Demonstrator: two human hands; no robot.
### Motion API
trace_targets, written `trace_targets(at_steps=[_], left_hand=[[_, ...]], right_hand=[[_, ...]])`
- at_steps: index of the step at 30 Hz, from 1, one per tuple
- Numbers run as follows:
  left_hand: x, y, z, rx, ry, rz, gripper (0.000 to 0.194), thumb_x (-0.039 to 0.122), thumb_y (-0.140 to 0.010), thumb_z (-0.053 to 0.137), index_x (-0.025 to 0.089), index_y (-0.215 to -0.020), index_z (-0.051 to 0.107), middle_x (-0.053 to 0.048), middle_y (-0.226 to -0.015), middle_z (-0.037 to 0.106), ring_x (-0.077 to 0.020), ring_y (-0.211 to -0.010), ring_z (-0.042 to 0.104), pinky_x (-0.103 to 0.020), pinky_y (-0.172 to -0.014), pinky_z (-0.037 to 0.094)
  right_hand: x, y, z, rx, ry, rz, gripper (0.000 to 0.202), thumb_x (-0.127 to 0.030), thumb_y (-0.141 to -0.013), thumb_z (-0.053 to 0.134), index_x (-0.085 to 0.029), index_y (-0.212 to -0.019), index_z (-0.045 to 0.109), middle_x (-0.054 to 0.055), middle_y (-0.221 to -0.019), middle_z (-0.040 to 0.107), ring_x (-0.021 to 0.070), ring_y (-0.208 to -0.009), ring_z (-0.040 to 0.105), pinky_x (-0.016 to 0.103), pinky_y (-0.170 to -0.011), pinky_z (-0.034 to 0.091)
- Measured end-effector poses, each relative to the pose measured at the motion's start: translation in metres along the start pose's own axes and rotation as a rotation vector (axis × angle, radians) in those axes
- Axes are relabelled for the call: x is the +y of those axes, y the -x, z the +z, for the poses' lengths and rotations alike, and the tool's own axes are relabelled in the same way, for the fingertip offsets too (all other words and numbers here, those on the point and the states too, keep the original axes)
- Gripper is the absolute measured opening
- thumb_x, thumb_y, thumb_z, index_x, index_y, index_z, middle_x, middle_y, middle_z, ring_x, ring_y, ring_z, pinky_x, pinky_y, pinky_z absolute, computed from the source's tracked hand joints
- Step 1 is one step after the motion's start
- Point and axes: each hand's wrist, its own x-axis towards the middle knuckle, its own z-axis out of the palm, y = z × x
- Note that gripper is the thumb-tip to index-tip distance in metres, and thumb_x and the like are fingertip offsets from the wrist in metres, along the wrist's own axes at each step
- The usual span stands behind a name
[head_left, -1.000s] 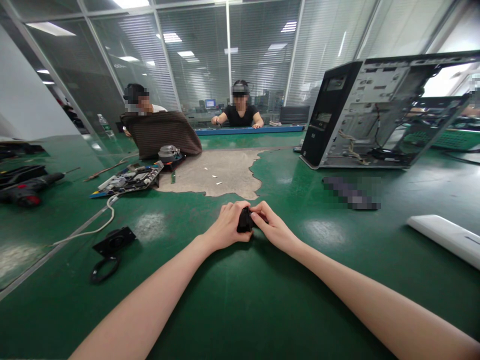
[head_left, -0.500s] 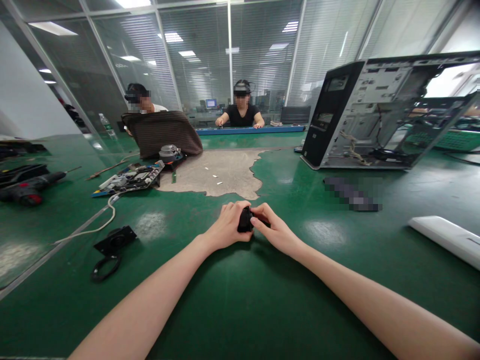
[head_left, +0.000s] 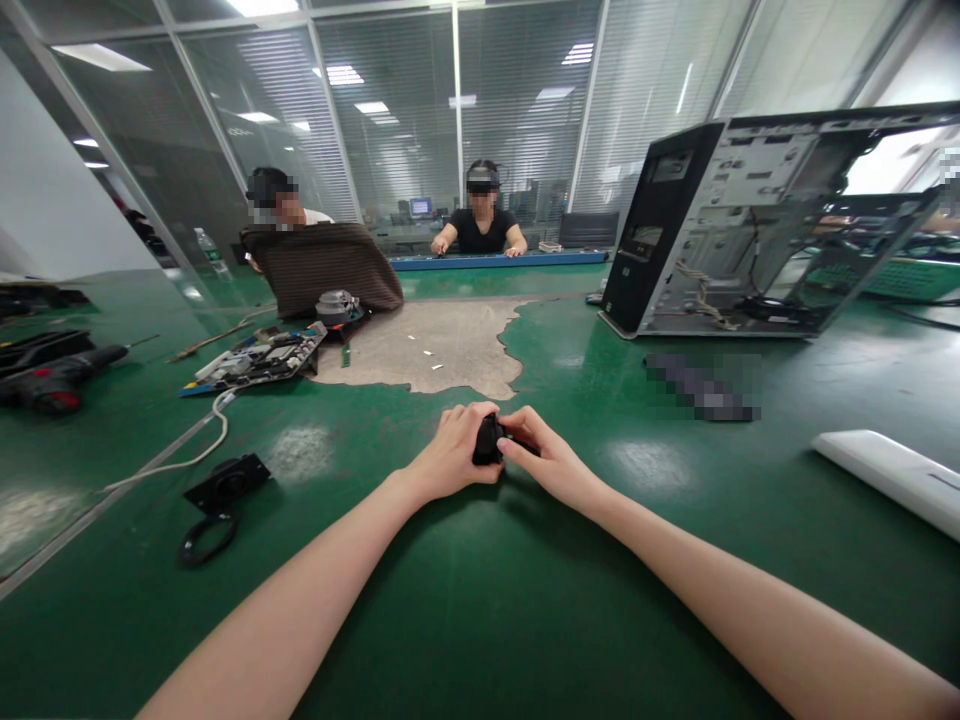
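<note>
Slightly lower than a second ago, the thumb of my right hand [head_left: 551, 462] sits against the small black part [head_left: 487, 440]. It lies between my hands over the green table [head_left: 457, 610] — my left hand [head_left: 455, 450] wraps its left side, right fingertips pinch its right edge. From here I can't read its long axis — fingers cover it.

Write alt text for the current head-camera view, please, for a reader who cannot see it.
A person's left hand grips a small black part at a green table, with the right hand touching its side. A circuit board lies at left and an open computer case stands at right; two people are across the table.
</note>
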Motion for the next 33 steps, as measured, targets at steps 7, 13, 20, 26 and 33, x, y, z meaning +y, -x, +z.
trace_targets(at_steps=[7, 13, 20, 26, 33], left_hand=[[-0.0002, -0.0001, -0.0011, -0.008, -0.009, 0.008, 0.06, 0.026, -0.065, 0.061, 0.021, -0.116, 0.03, -0.007, -0.106, 0.047, -0.0242, -0.095, 0.045, -0.039, -0.084, 0.034], [-0.0004, -0.0001, 0.0, -0.006, 0.003, -0.007, 0.058, 0.026, -0.065, 0.06, 0.023, -0.115, 0.031, -0.006, -0.106, 0.047, -0.0247, -0.095, 0.046, -0.04, -0.083, 0.033], [-0.0007, 0.0001, -0.0003, -0.003, 0.003, -0.006, 0.059, 0.027, -0.064, 0.061, 0.023, -0.115, 0.031, -0.006, -0.105, 0.046, -0.0247, -0.095, 0.045, -0.04, -0.084, 0.034], [-0.0009, -0.0003, -0.0006, -0.016, -0.015, -0.005, 0.06, 0.027, -0.064, 0.061, 0.021, -0.116, 0.03, -0.007, -0.105, 0.046, -0.0246, -0.095, 0.045, -0.04, -0.084, 0.034], [-0.0002, -0.0002, -0.0007, -0.009, -0.019, -0.002, 0.058, 0.027, -0.065, 0.06, 0.021, -0.115, 0.031, -0.006, -0.108, 0.046, -0.0241, -0.095, 0.045, -0.04, -0.084, 0.034]], right_hand=[[0.0027, -0.0044, 0.0037, 0.061, -0.055, 0.074, 0.018, -0.026, -0.079, 0.052, -0.02, -0.095, 0.045, 0.003, -0.091, 0.058, 0.0165, -0.09, 0.057, 0.037, -0.086, 0.043], [0.0021, -0.0021, 0.0008, -0.004, -0.059, 0.026, 0.016, -0.025, -0.078, 0.054, -0.02, -0.091, 0.047, 0.002, -0.093, 0.057, 0.0161, -0.093, 0.055, 0.037, -0.088, 0.042], [0.0025, -0.0043, 0.0027, 0.047, -0.116, 0.04, 0.013, -0.028, -0.078, 0.055, -0.021, -0.083, 0.046, -0.001, -0.082, 0.055, 0.0138, -0.081, 0.057, 0.034, -0.081, 0.045], [0.0019, -0.0062, 0.0004, 0.009, -0.111, 0.104, 0.02, -0.025, -0.077, 0.054, -0.02, -0.095, 0.047, 0.004, -0.097, 0.058, 0.0166, -0.094, 0.056, 0.038, -0.09, 0.041], [-0.0016, -0.0012, -0.0002, -0.019, -0.117, 0.027, 0.013, -0.028, -0.08, 0.053, -0.022, -0.089, 0.046, 0.0, -0.089, 0.055, 0.0151, -0.089, 0.057, 0.034, -0.085, 0.043]])
